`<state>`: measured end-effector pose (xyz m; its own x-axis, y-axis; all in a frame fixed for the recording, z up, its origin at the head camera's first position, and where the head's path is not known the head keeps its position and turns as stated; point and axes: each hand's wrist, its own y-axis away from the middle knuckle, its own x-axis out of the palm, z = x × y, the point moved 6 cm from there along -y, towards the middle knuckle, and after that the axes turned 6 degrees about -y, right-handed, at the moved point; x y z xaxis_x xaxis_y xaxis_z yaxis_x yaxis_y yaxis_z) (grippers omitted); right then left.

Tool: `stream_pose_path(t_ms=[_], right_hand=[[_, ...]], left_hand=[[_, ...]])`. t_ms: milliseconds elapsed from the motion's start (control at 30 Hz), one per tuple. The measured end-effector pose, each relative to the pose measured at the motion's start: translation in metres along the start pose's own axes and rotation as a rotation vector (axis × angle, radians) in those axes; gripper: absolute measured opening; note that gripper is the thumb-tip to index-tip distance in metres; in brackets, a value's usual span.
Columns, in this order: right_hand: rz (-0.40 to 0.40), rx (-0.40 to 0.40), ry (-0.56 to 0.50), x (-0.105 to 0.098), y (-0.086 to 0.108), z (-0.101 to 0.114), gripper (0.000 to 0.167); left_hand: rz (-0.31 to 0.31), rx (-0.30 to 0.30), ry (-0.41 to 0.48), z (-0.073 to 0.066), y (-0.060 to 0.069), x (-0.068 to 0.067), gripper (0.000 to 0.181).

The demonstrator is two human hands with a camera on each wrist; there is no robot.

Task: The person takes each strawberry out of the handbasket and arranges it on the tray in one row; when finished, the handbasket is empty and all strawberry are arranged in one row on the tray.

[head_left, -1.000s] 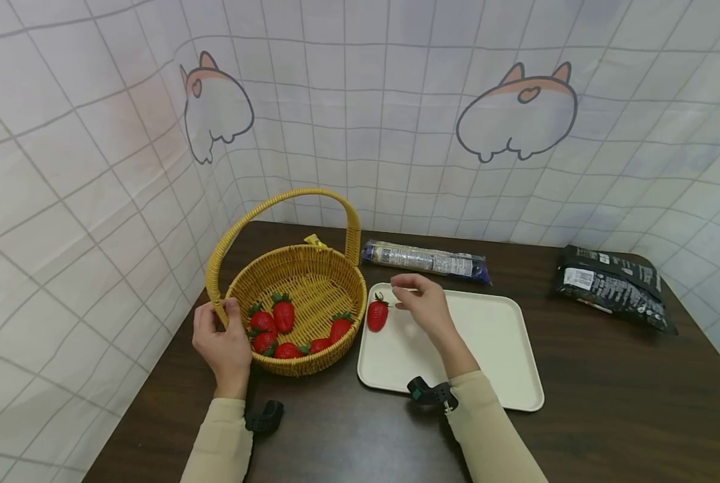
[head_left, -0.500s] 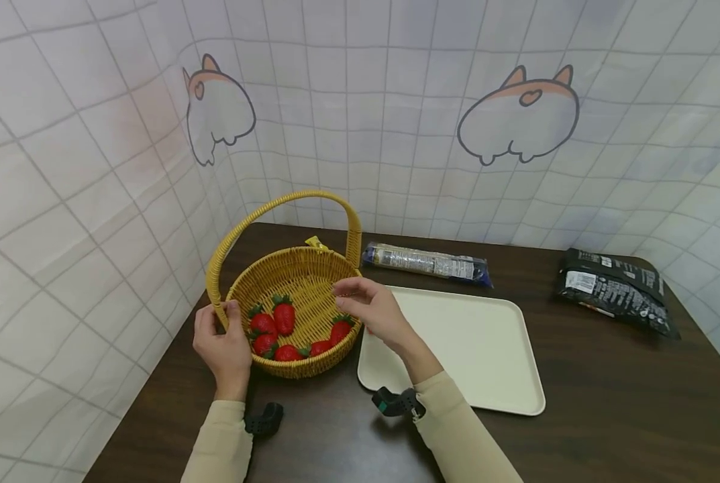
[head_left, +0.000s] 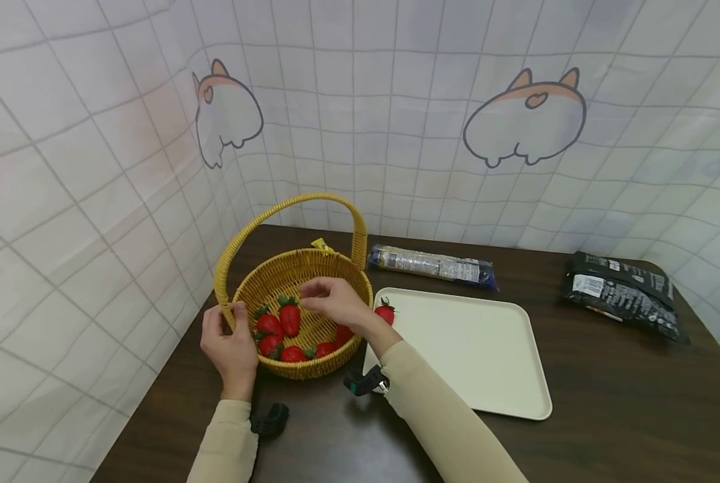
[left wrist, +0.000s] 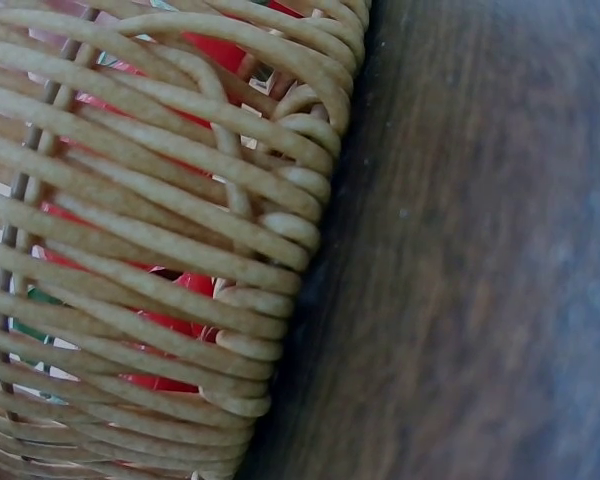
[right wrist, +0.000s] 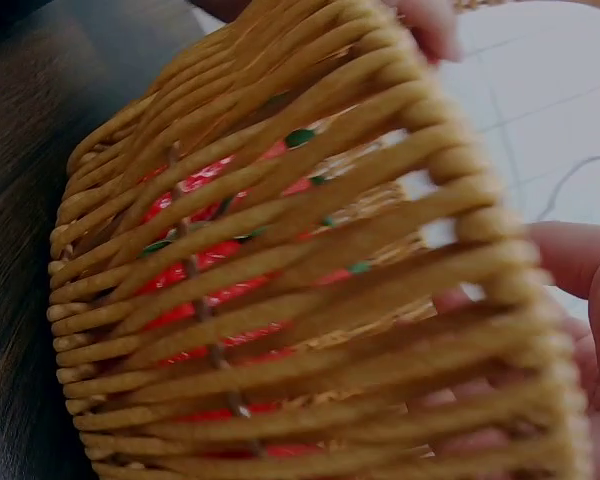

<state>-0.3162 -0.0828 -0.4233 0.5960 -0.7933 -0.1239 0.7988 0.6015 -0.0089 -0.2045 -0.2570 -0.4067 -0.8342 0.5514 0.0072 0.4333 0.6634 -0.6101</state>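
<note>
My left hand [head_left: 231,349] grips the yellow wicker basket [head_left: 308,367] at its left rim, by the foot of the arched handle. Several red strawberries [head_left: 293,354] with green leaves lie in the basket, mostly at its near side. Over the basket hovers my right hand [head_left: 335,302], thumb and fingers parted and loosely bent, close to the leafy top of an upright strawberry [head_left: 290,320]; I see nothing held. Another strawberry [head_left: 386,314] lies at the left end of the white tray [head_left: 456,349], partly behind my right wrist. Through the weave [right wrist: 310,250], the right wrist view shows red fruit.
Behind the tray lies a long blue-ended packet [head_left: 433,265]. A black bag [head_left: 625,295] sits on the dark wooden table [head_left: 613,396] at the right. The basket's tall handle [head_left: 317,196] arches above it. A white gridded cloth [head_left: 420,121] hangs at the back.
My right hand has moved left from above the tray, beside the strawberry there, to over the basket. The left hand keeps its grip on the rim. The head view has shifted slightly.
</note>
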Motion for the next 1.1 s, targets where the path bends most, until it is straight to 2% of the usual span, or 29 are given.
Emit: stream_pose_path(t_ms=[367, 467, 600, 967, 1100], right_hand=[[-0.009, 0.111, 0.211, 0.015, -0.025, -0.016, 0.039], [0.028, 0.128, 0.255, 0.020, -0.029, -0.018, 0.041], [0.117, 0.133, 0.293, 0.029, -0.033, -0.020, 0.043], [0.242, 0.155, 0.271, 0.039, -0.032, -0.024, 0.041], [0.269, 0.160, 0.233, 0.042, -0.031, -0.025, 0.039]], left_hand=[[0.002, -0.001, -0.007, -0.002, 0.002, 0.001, 0.022], [-0.005, 0.000, -0.013, -0.001, 0.002, 0.000, 0.022], [0.004, 0.000, -0.013, -0.001, 0.001, 0.000, 0.022], [-0.002, -0.001, -0.021, -0.002, 0.001, 0.000, 0.022], [-0.005, 0.007, -0.020, -0.001, 0.001, 0.000, 0.021]])
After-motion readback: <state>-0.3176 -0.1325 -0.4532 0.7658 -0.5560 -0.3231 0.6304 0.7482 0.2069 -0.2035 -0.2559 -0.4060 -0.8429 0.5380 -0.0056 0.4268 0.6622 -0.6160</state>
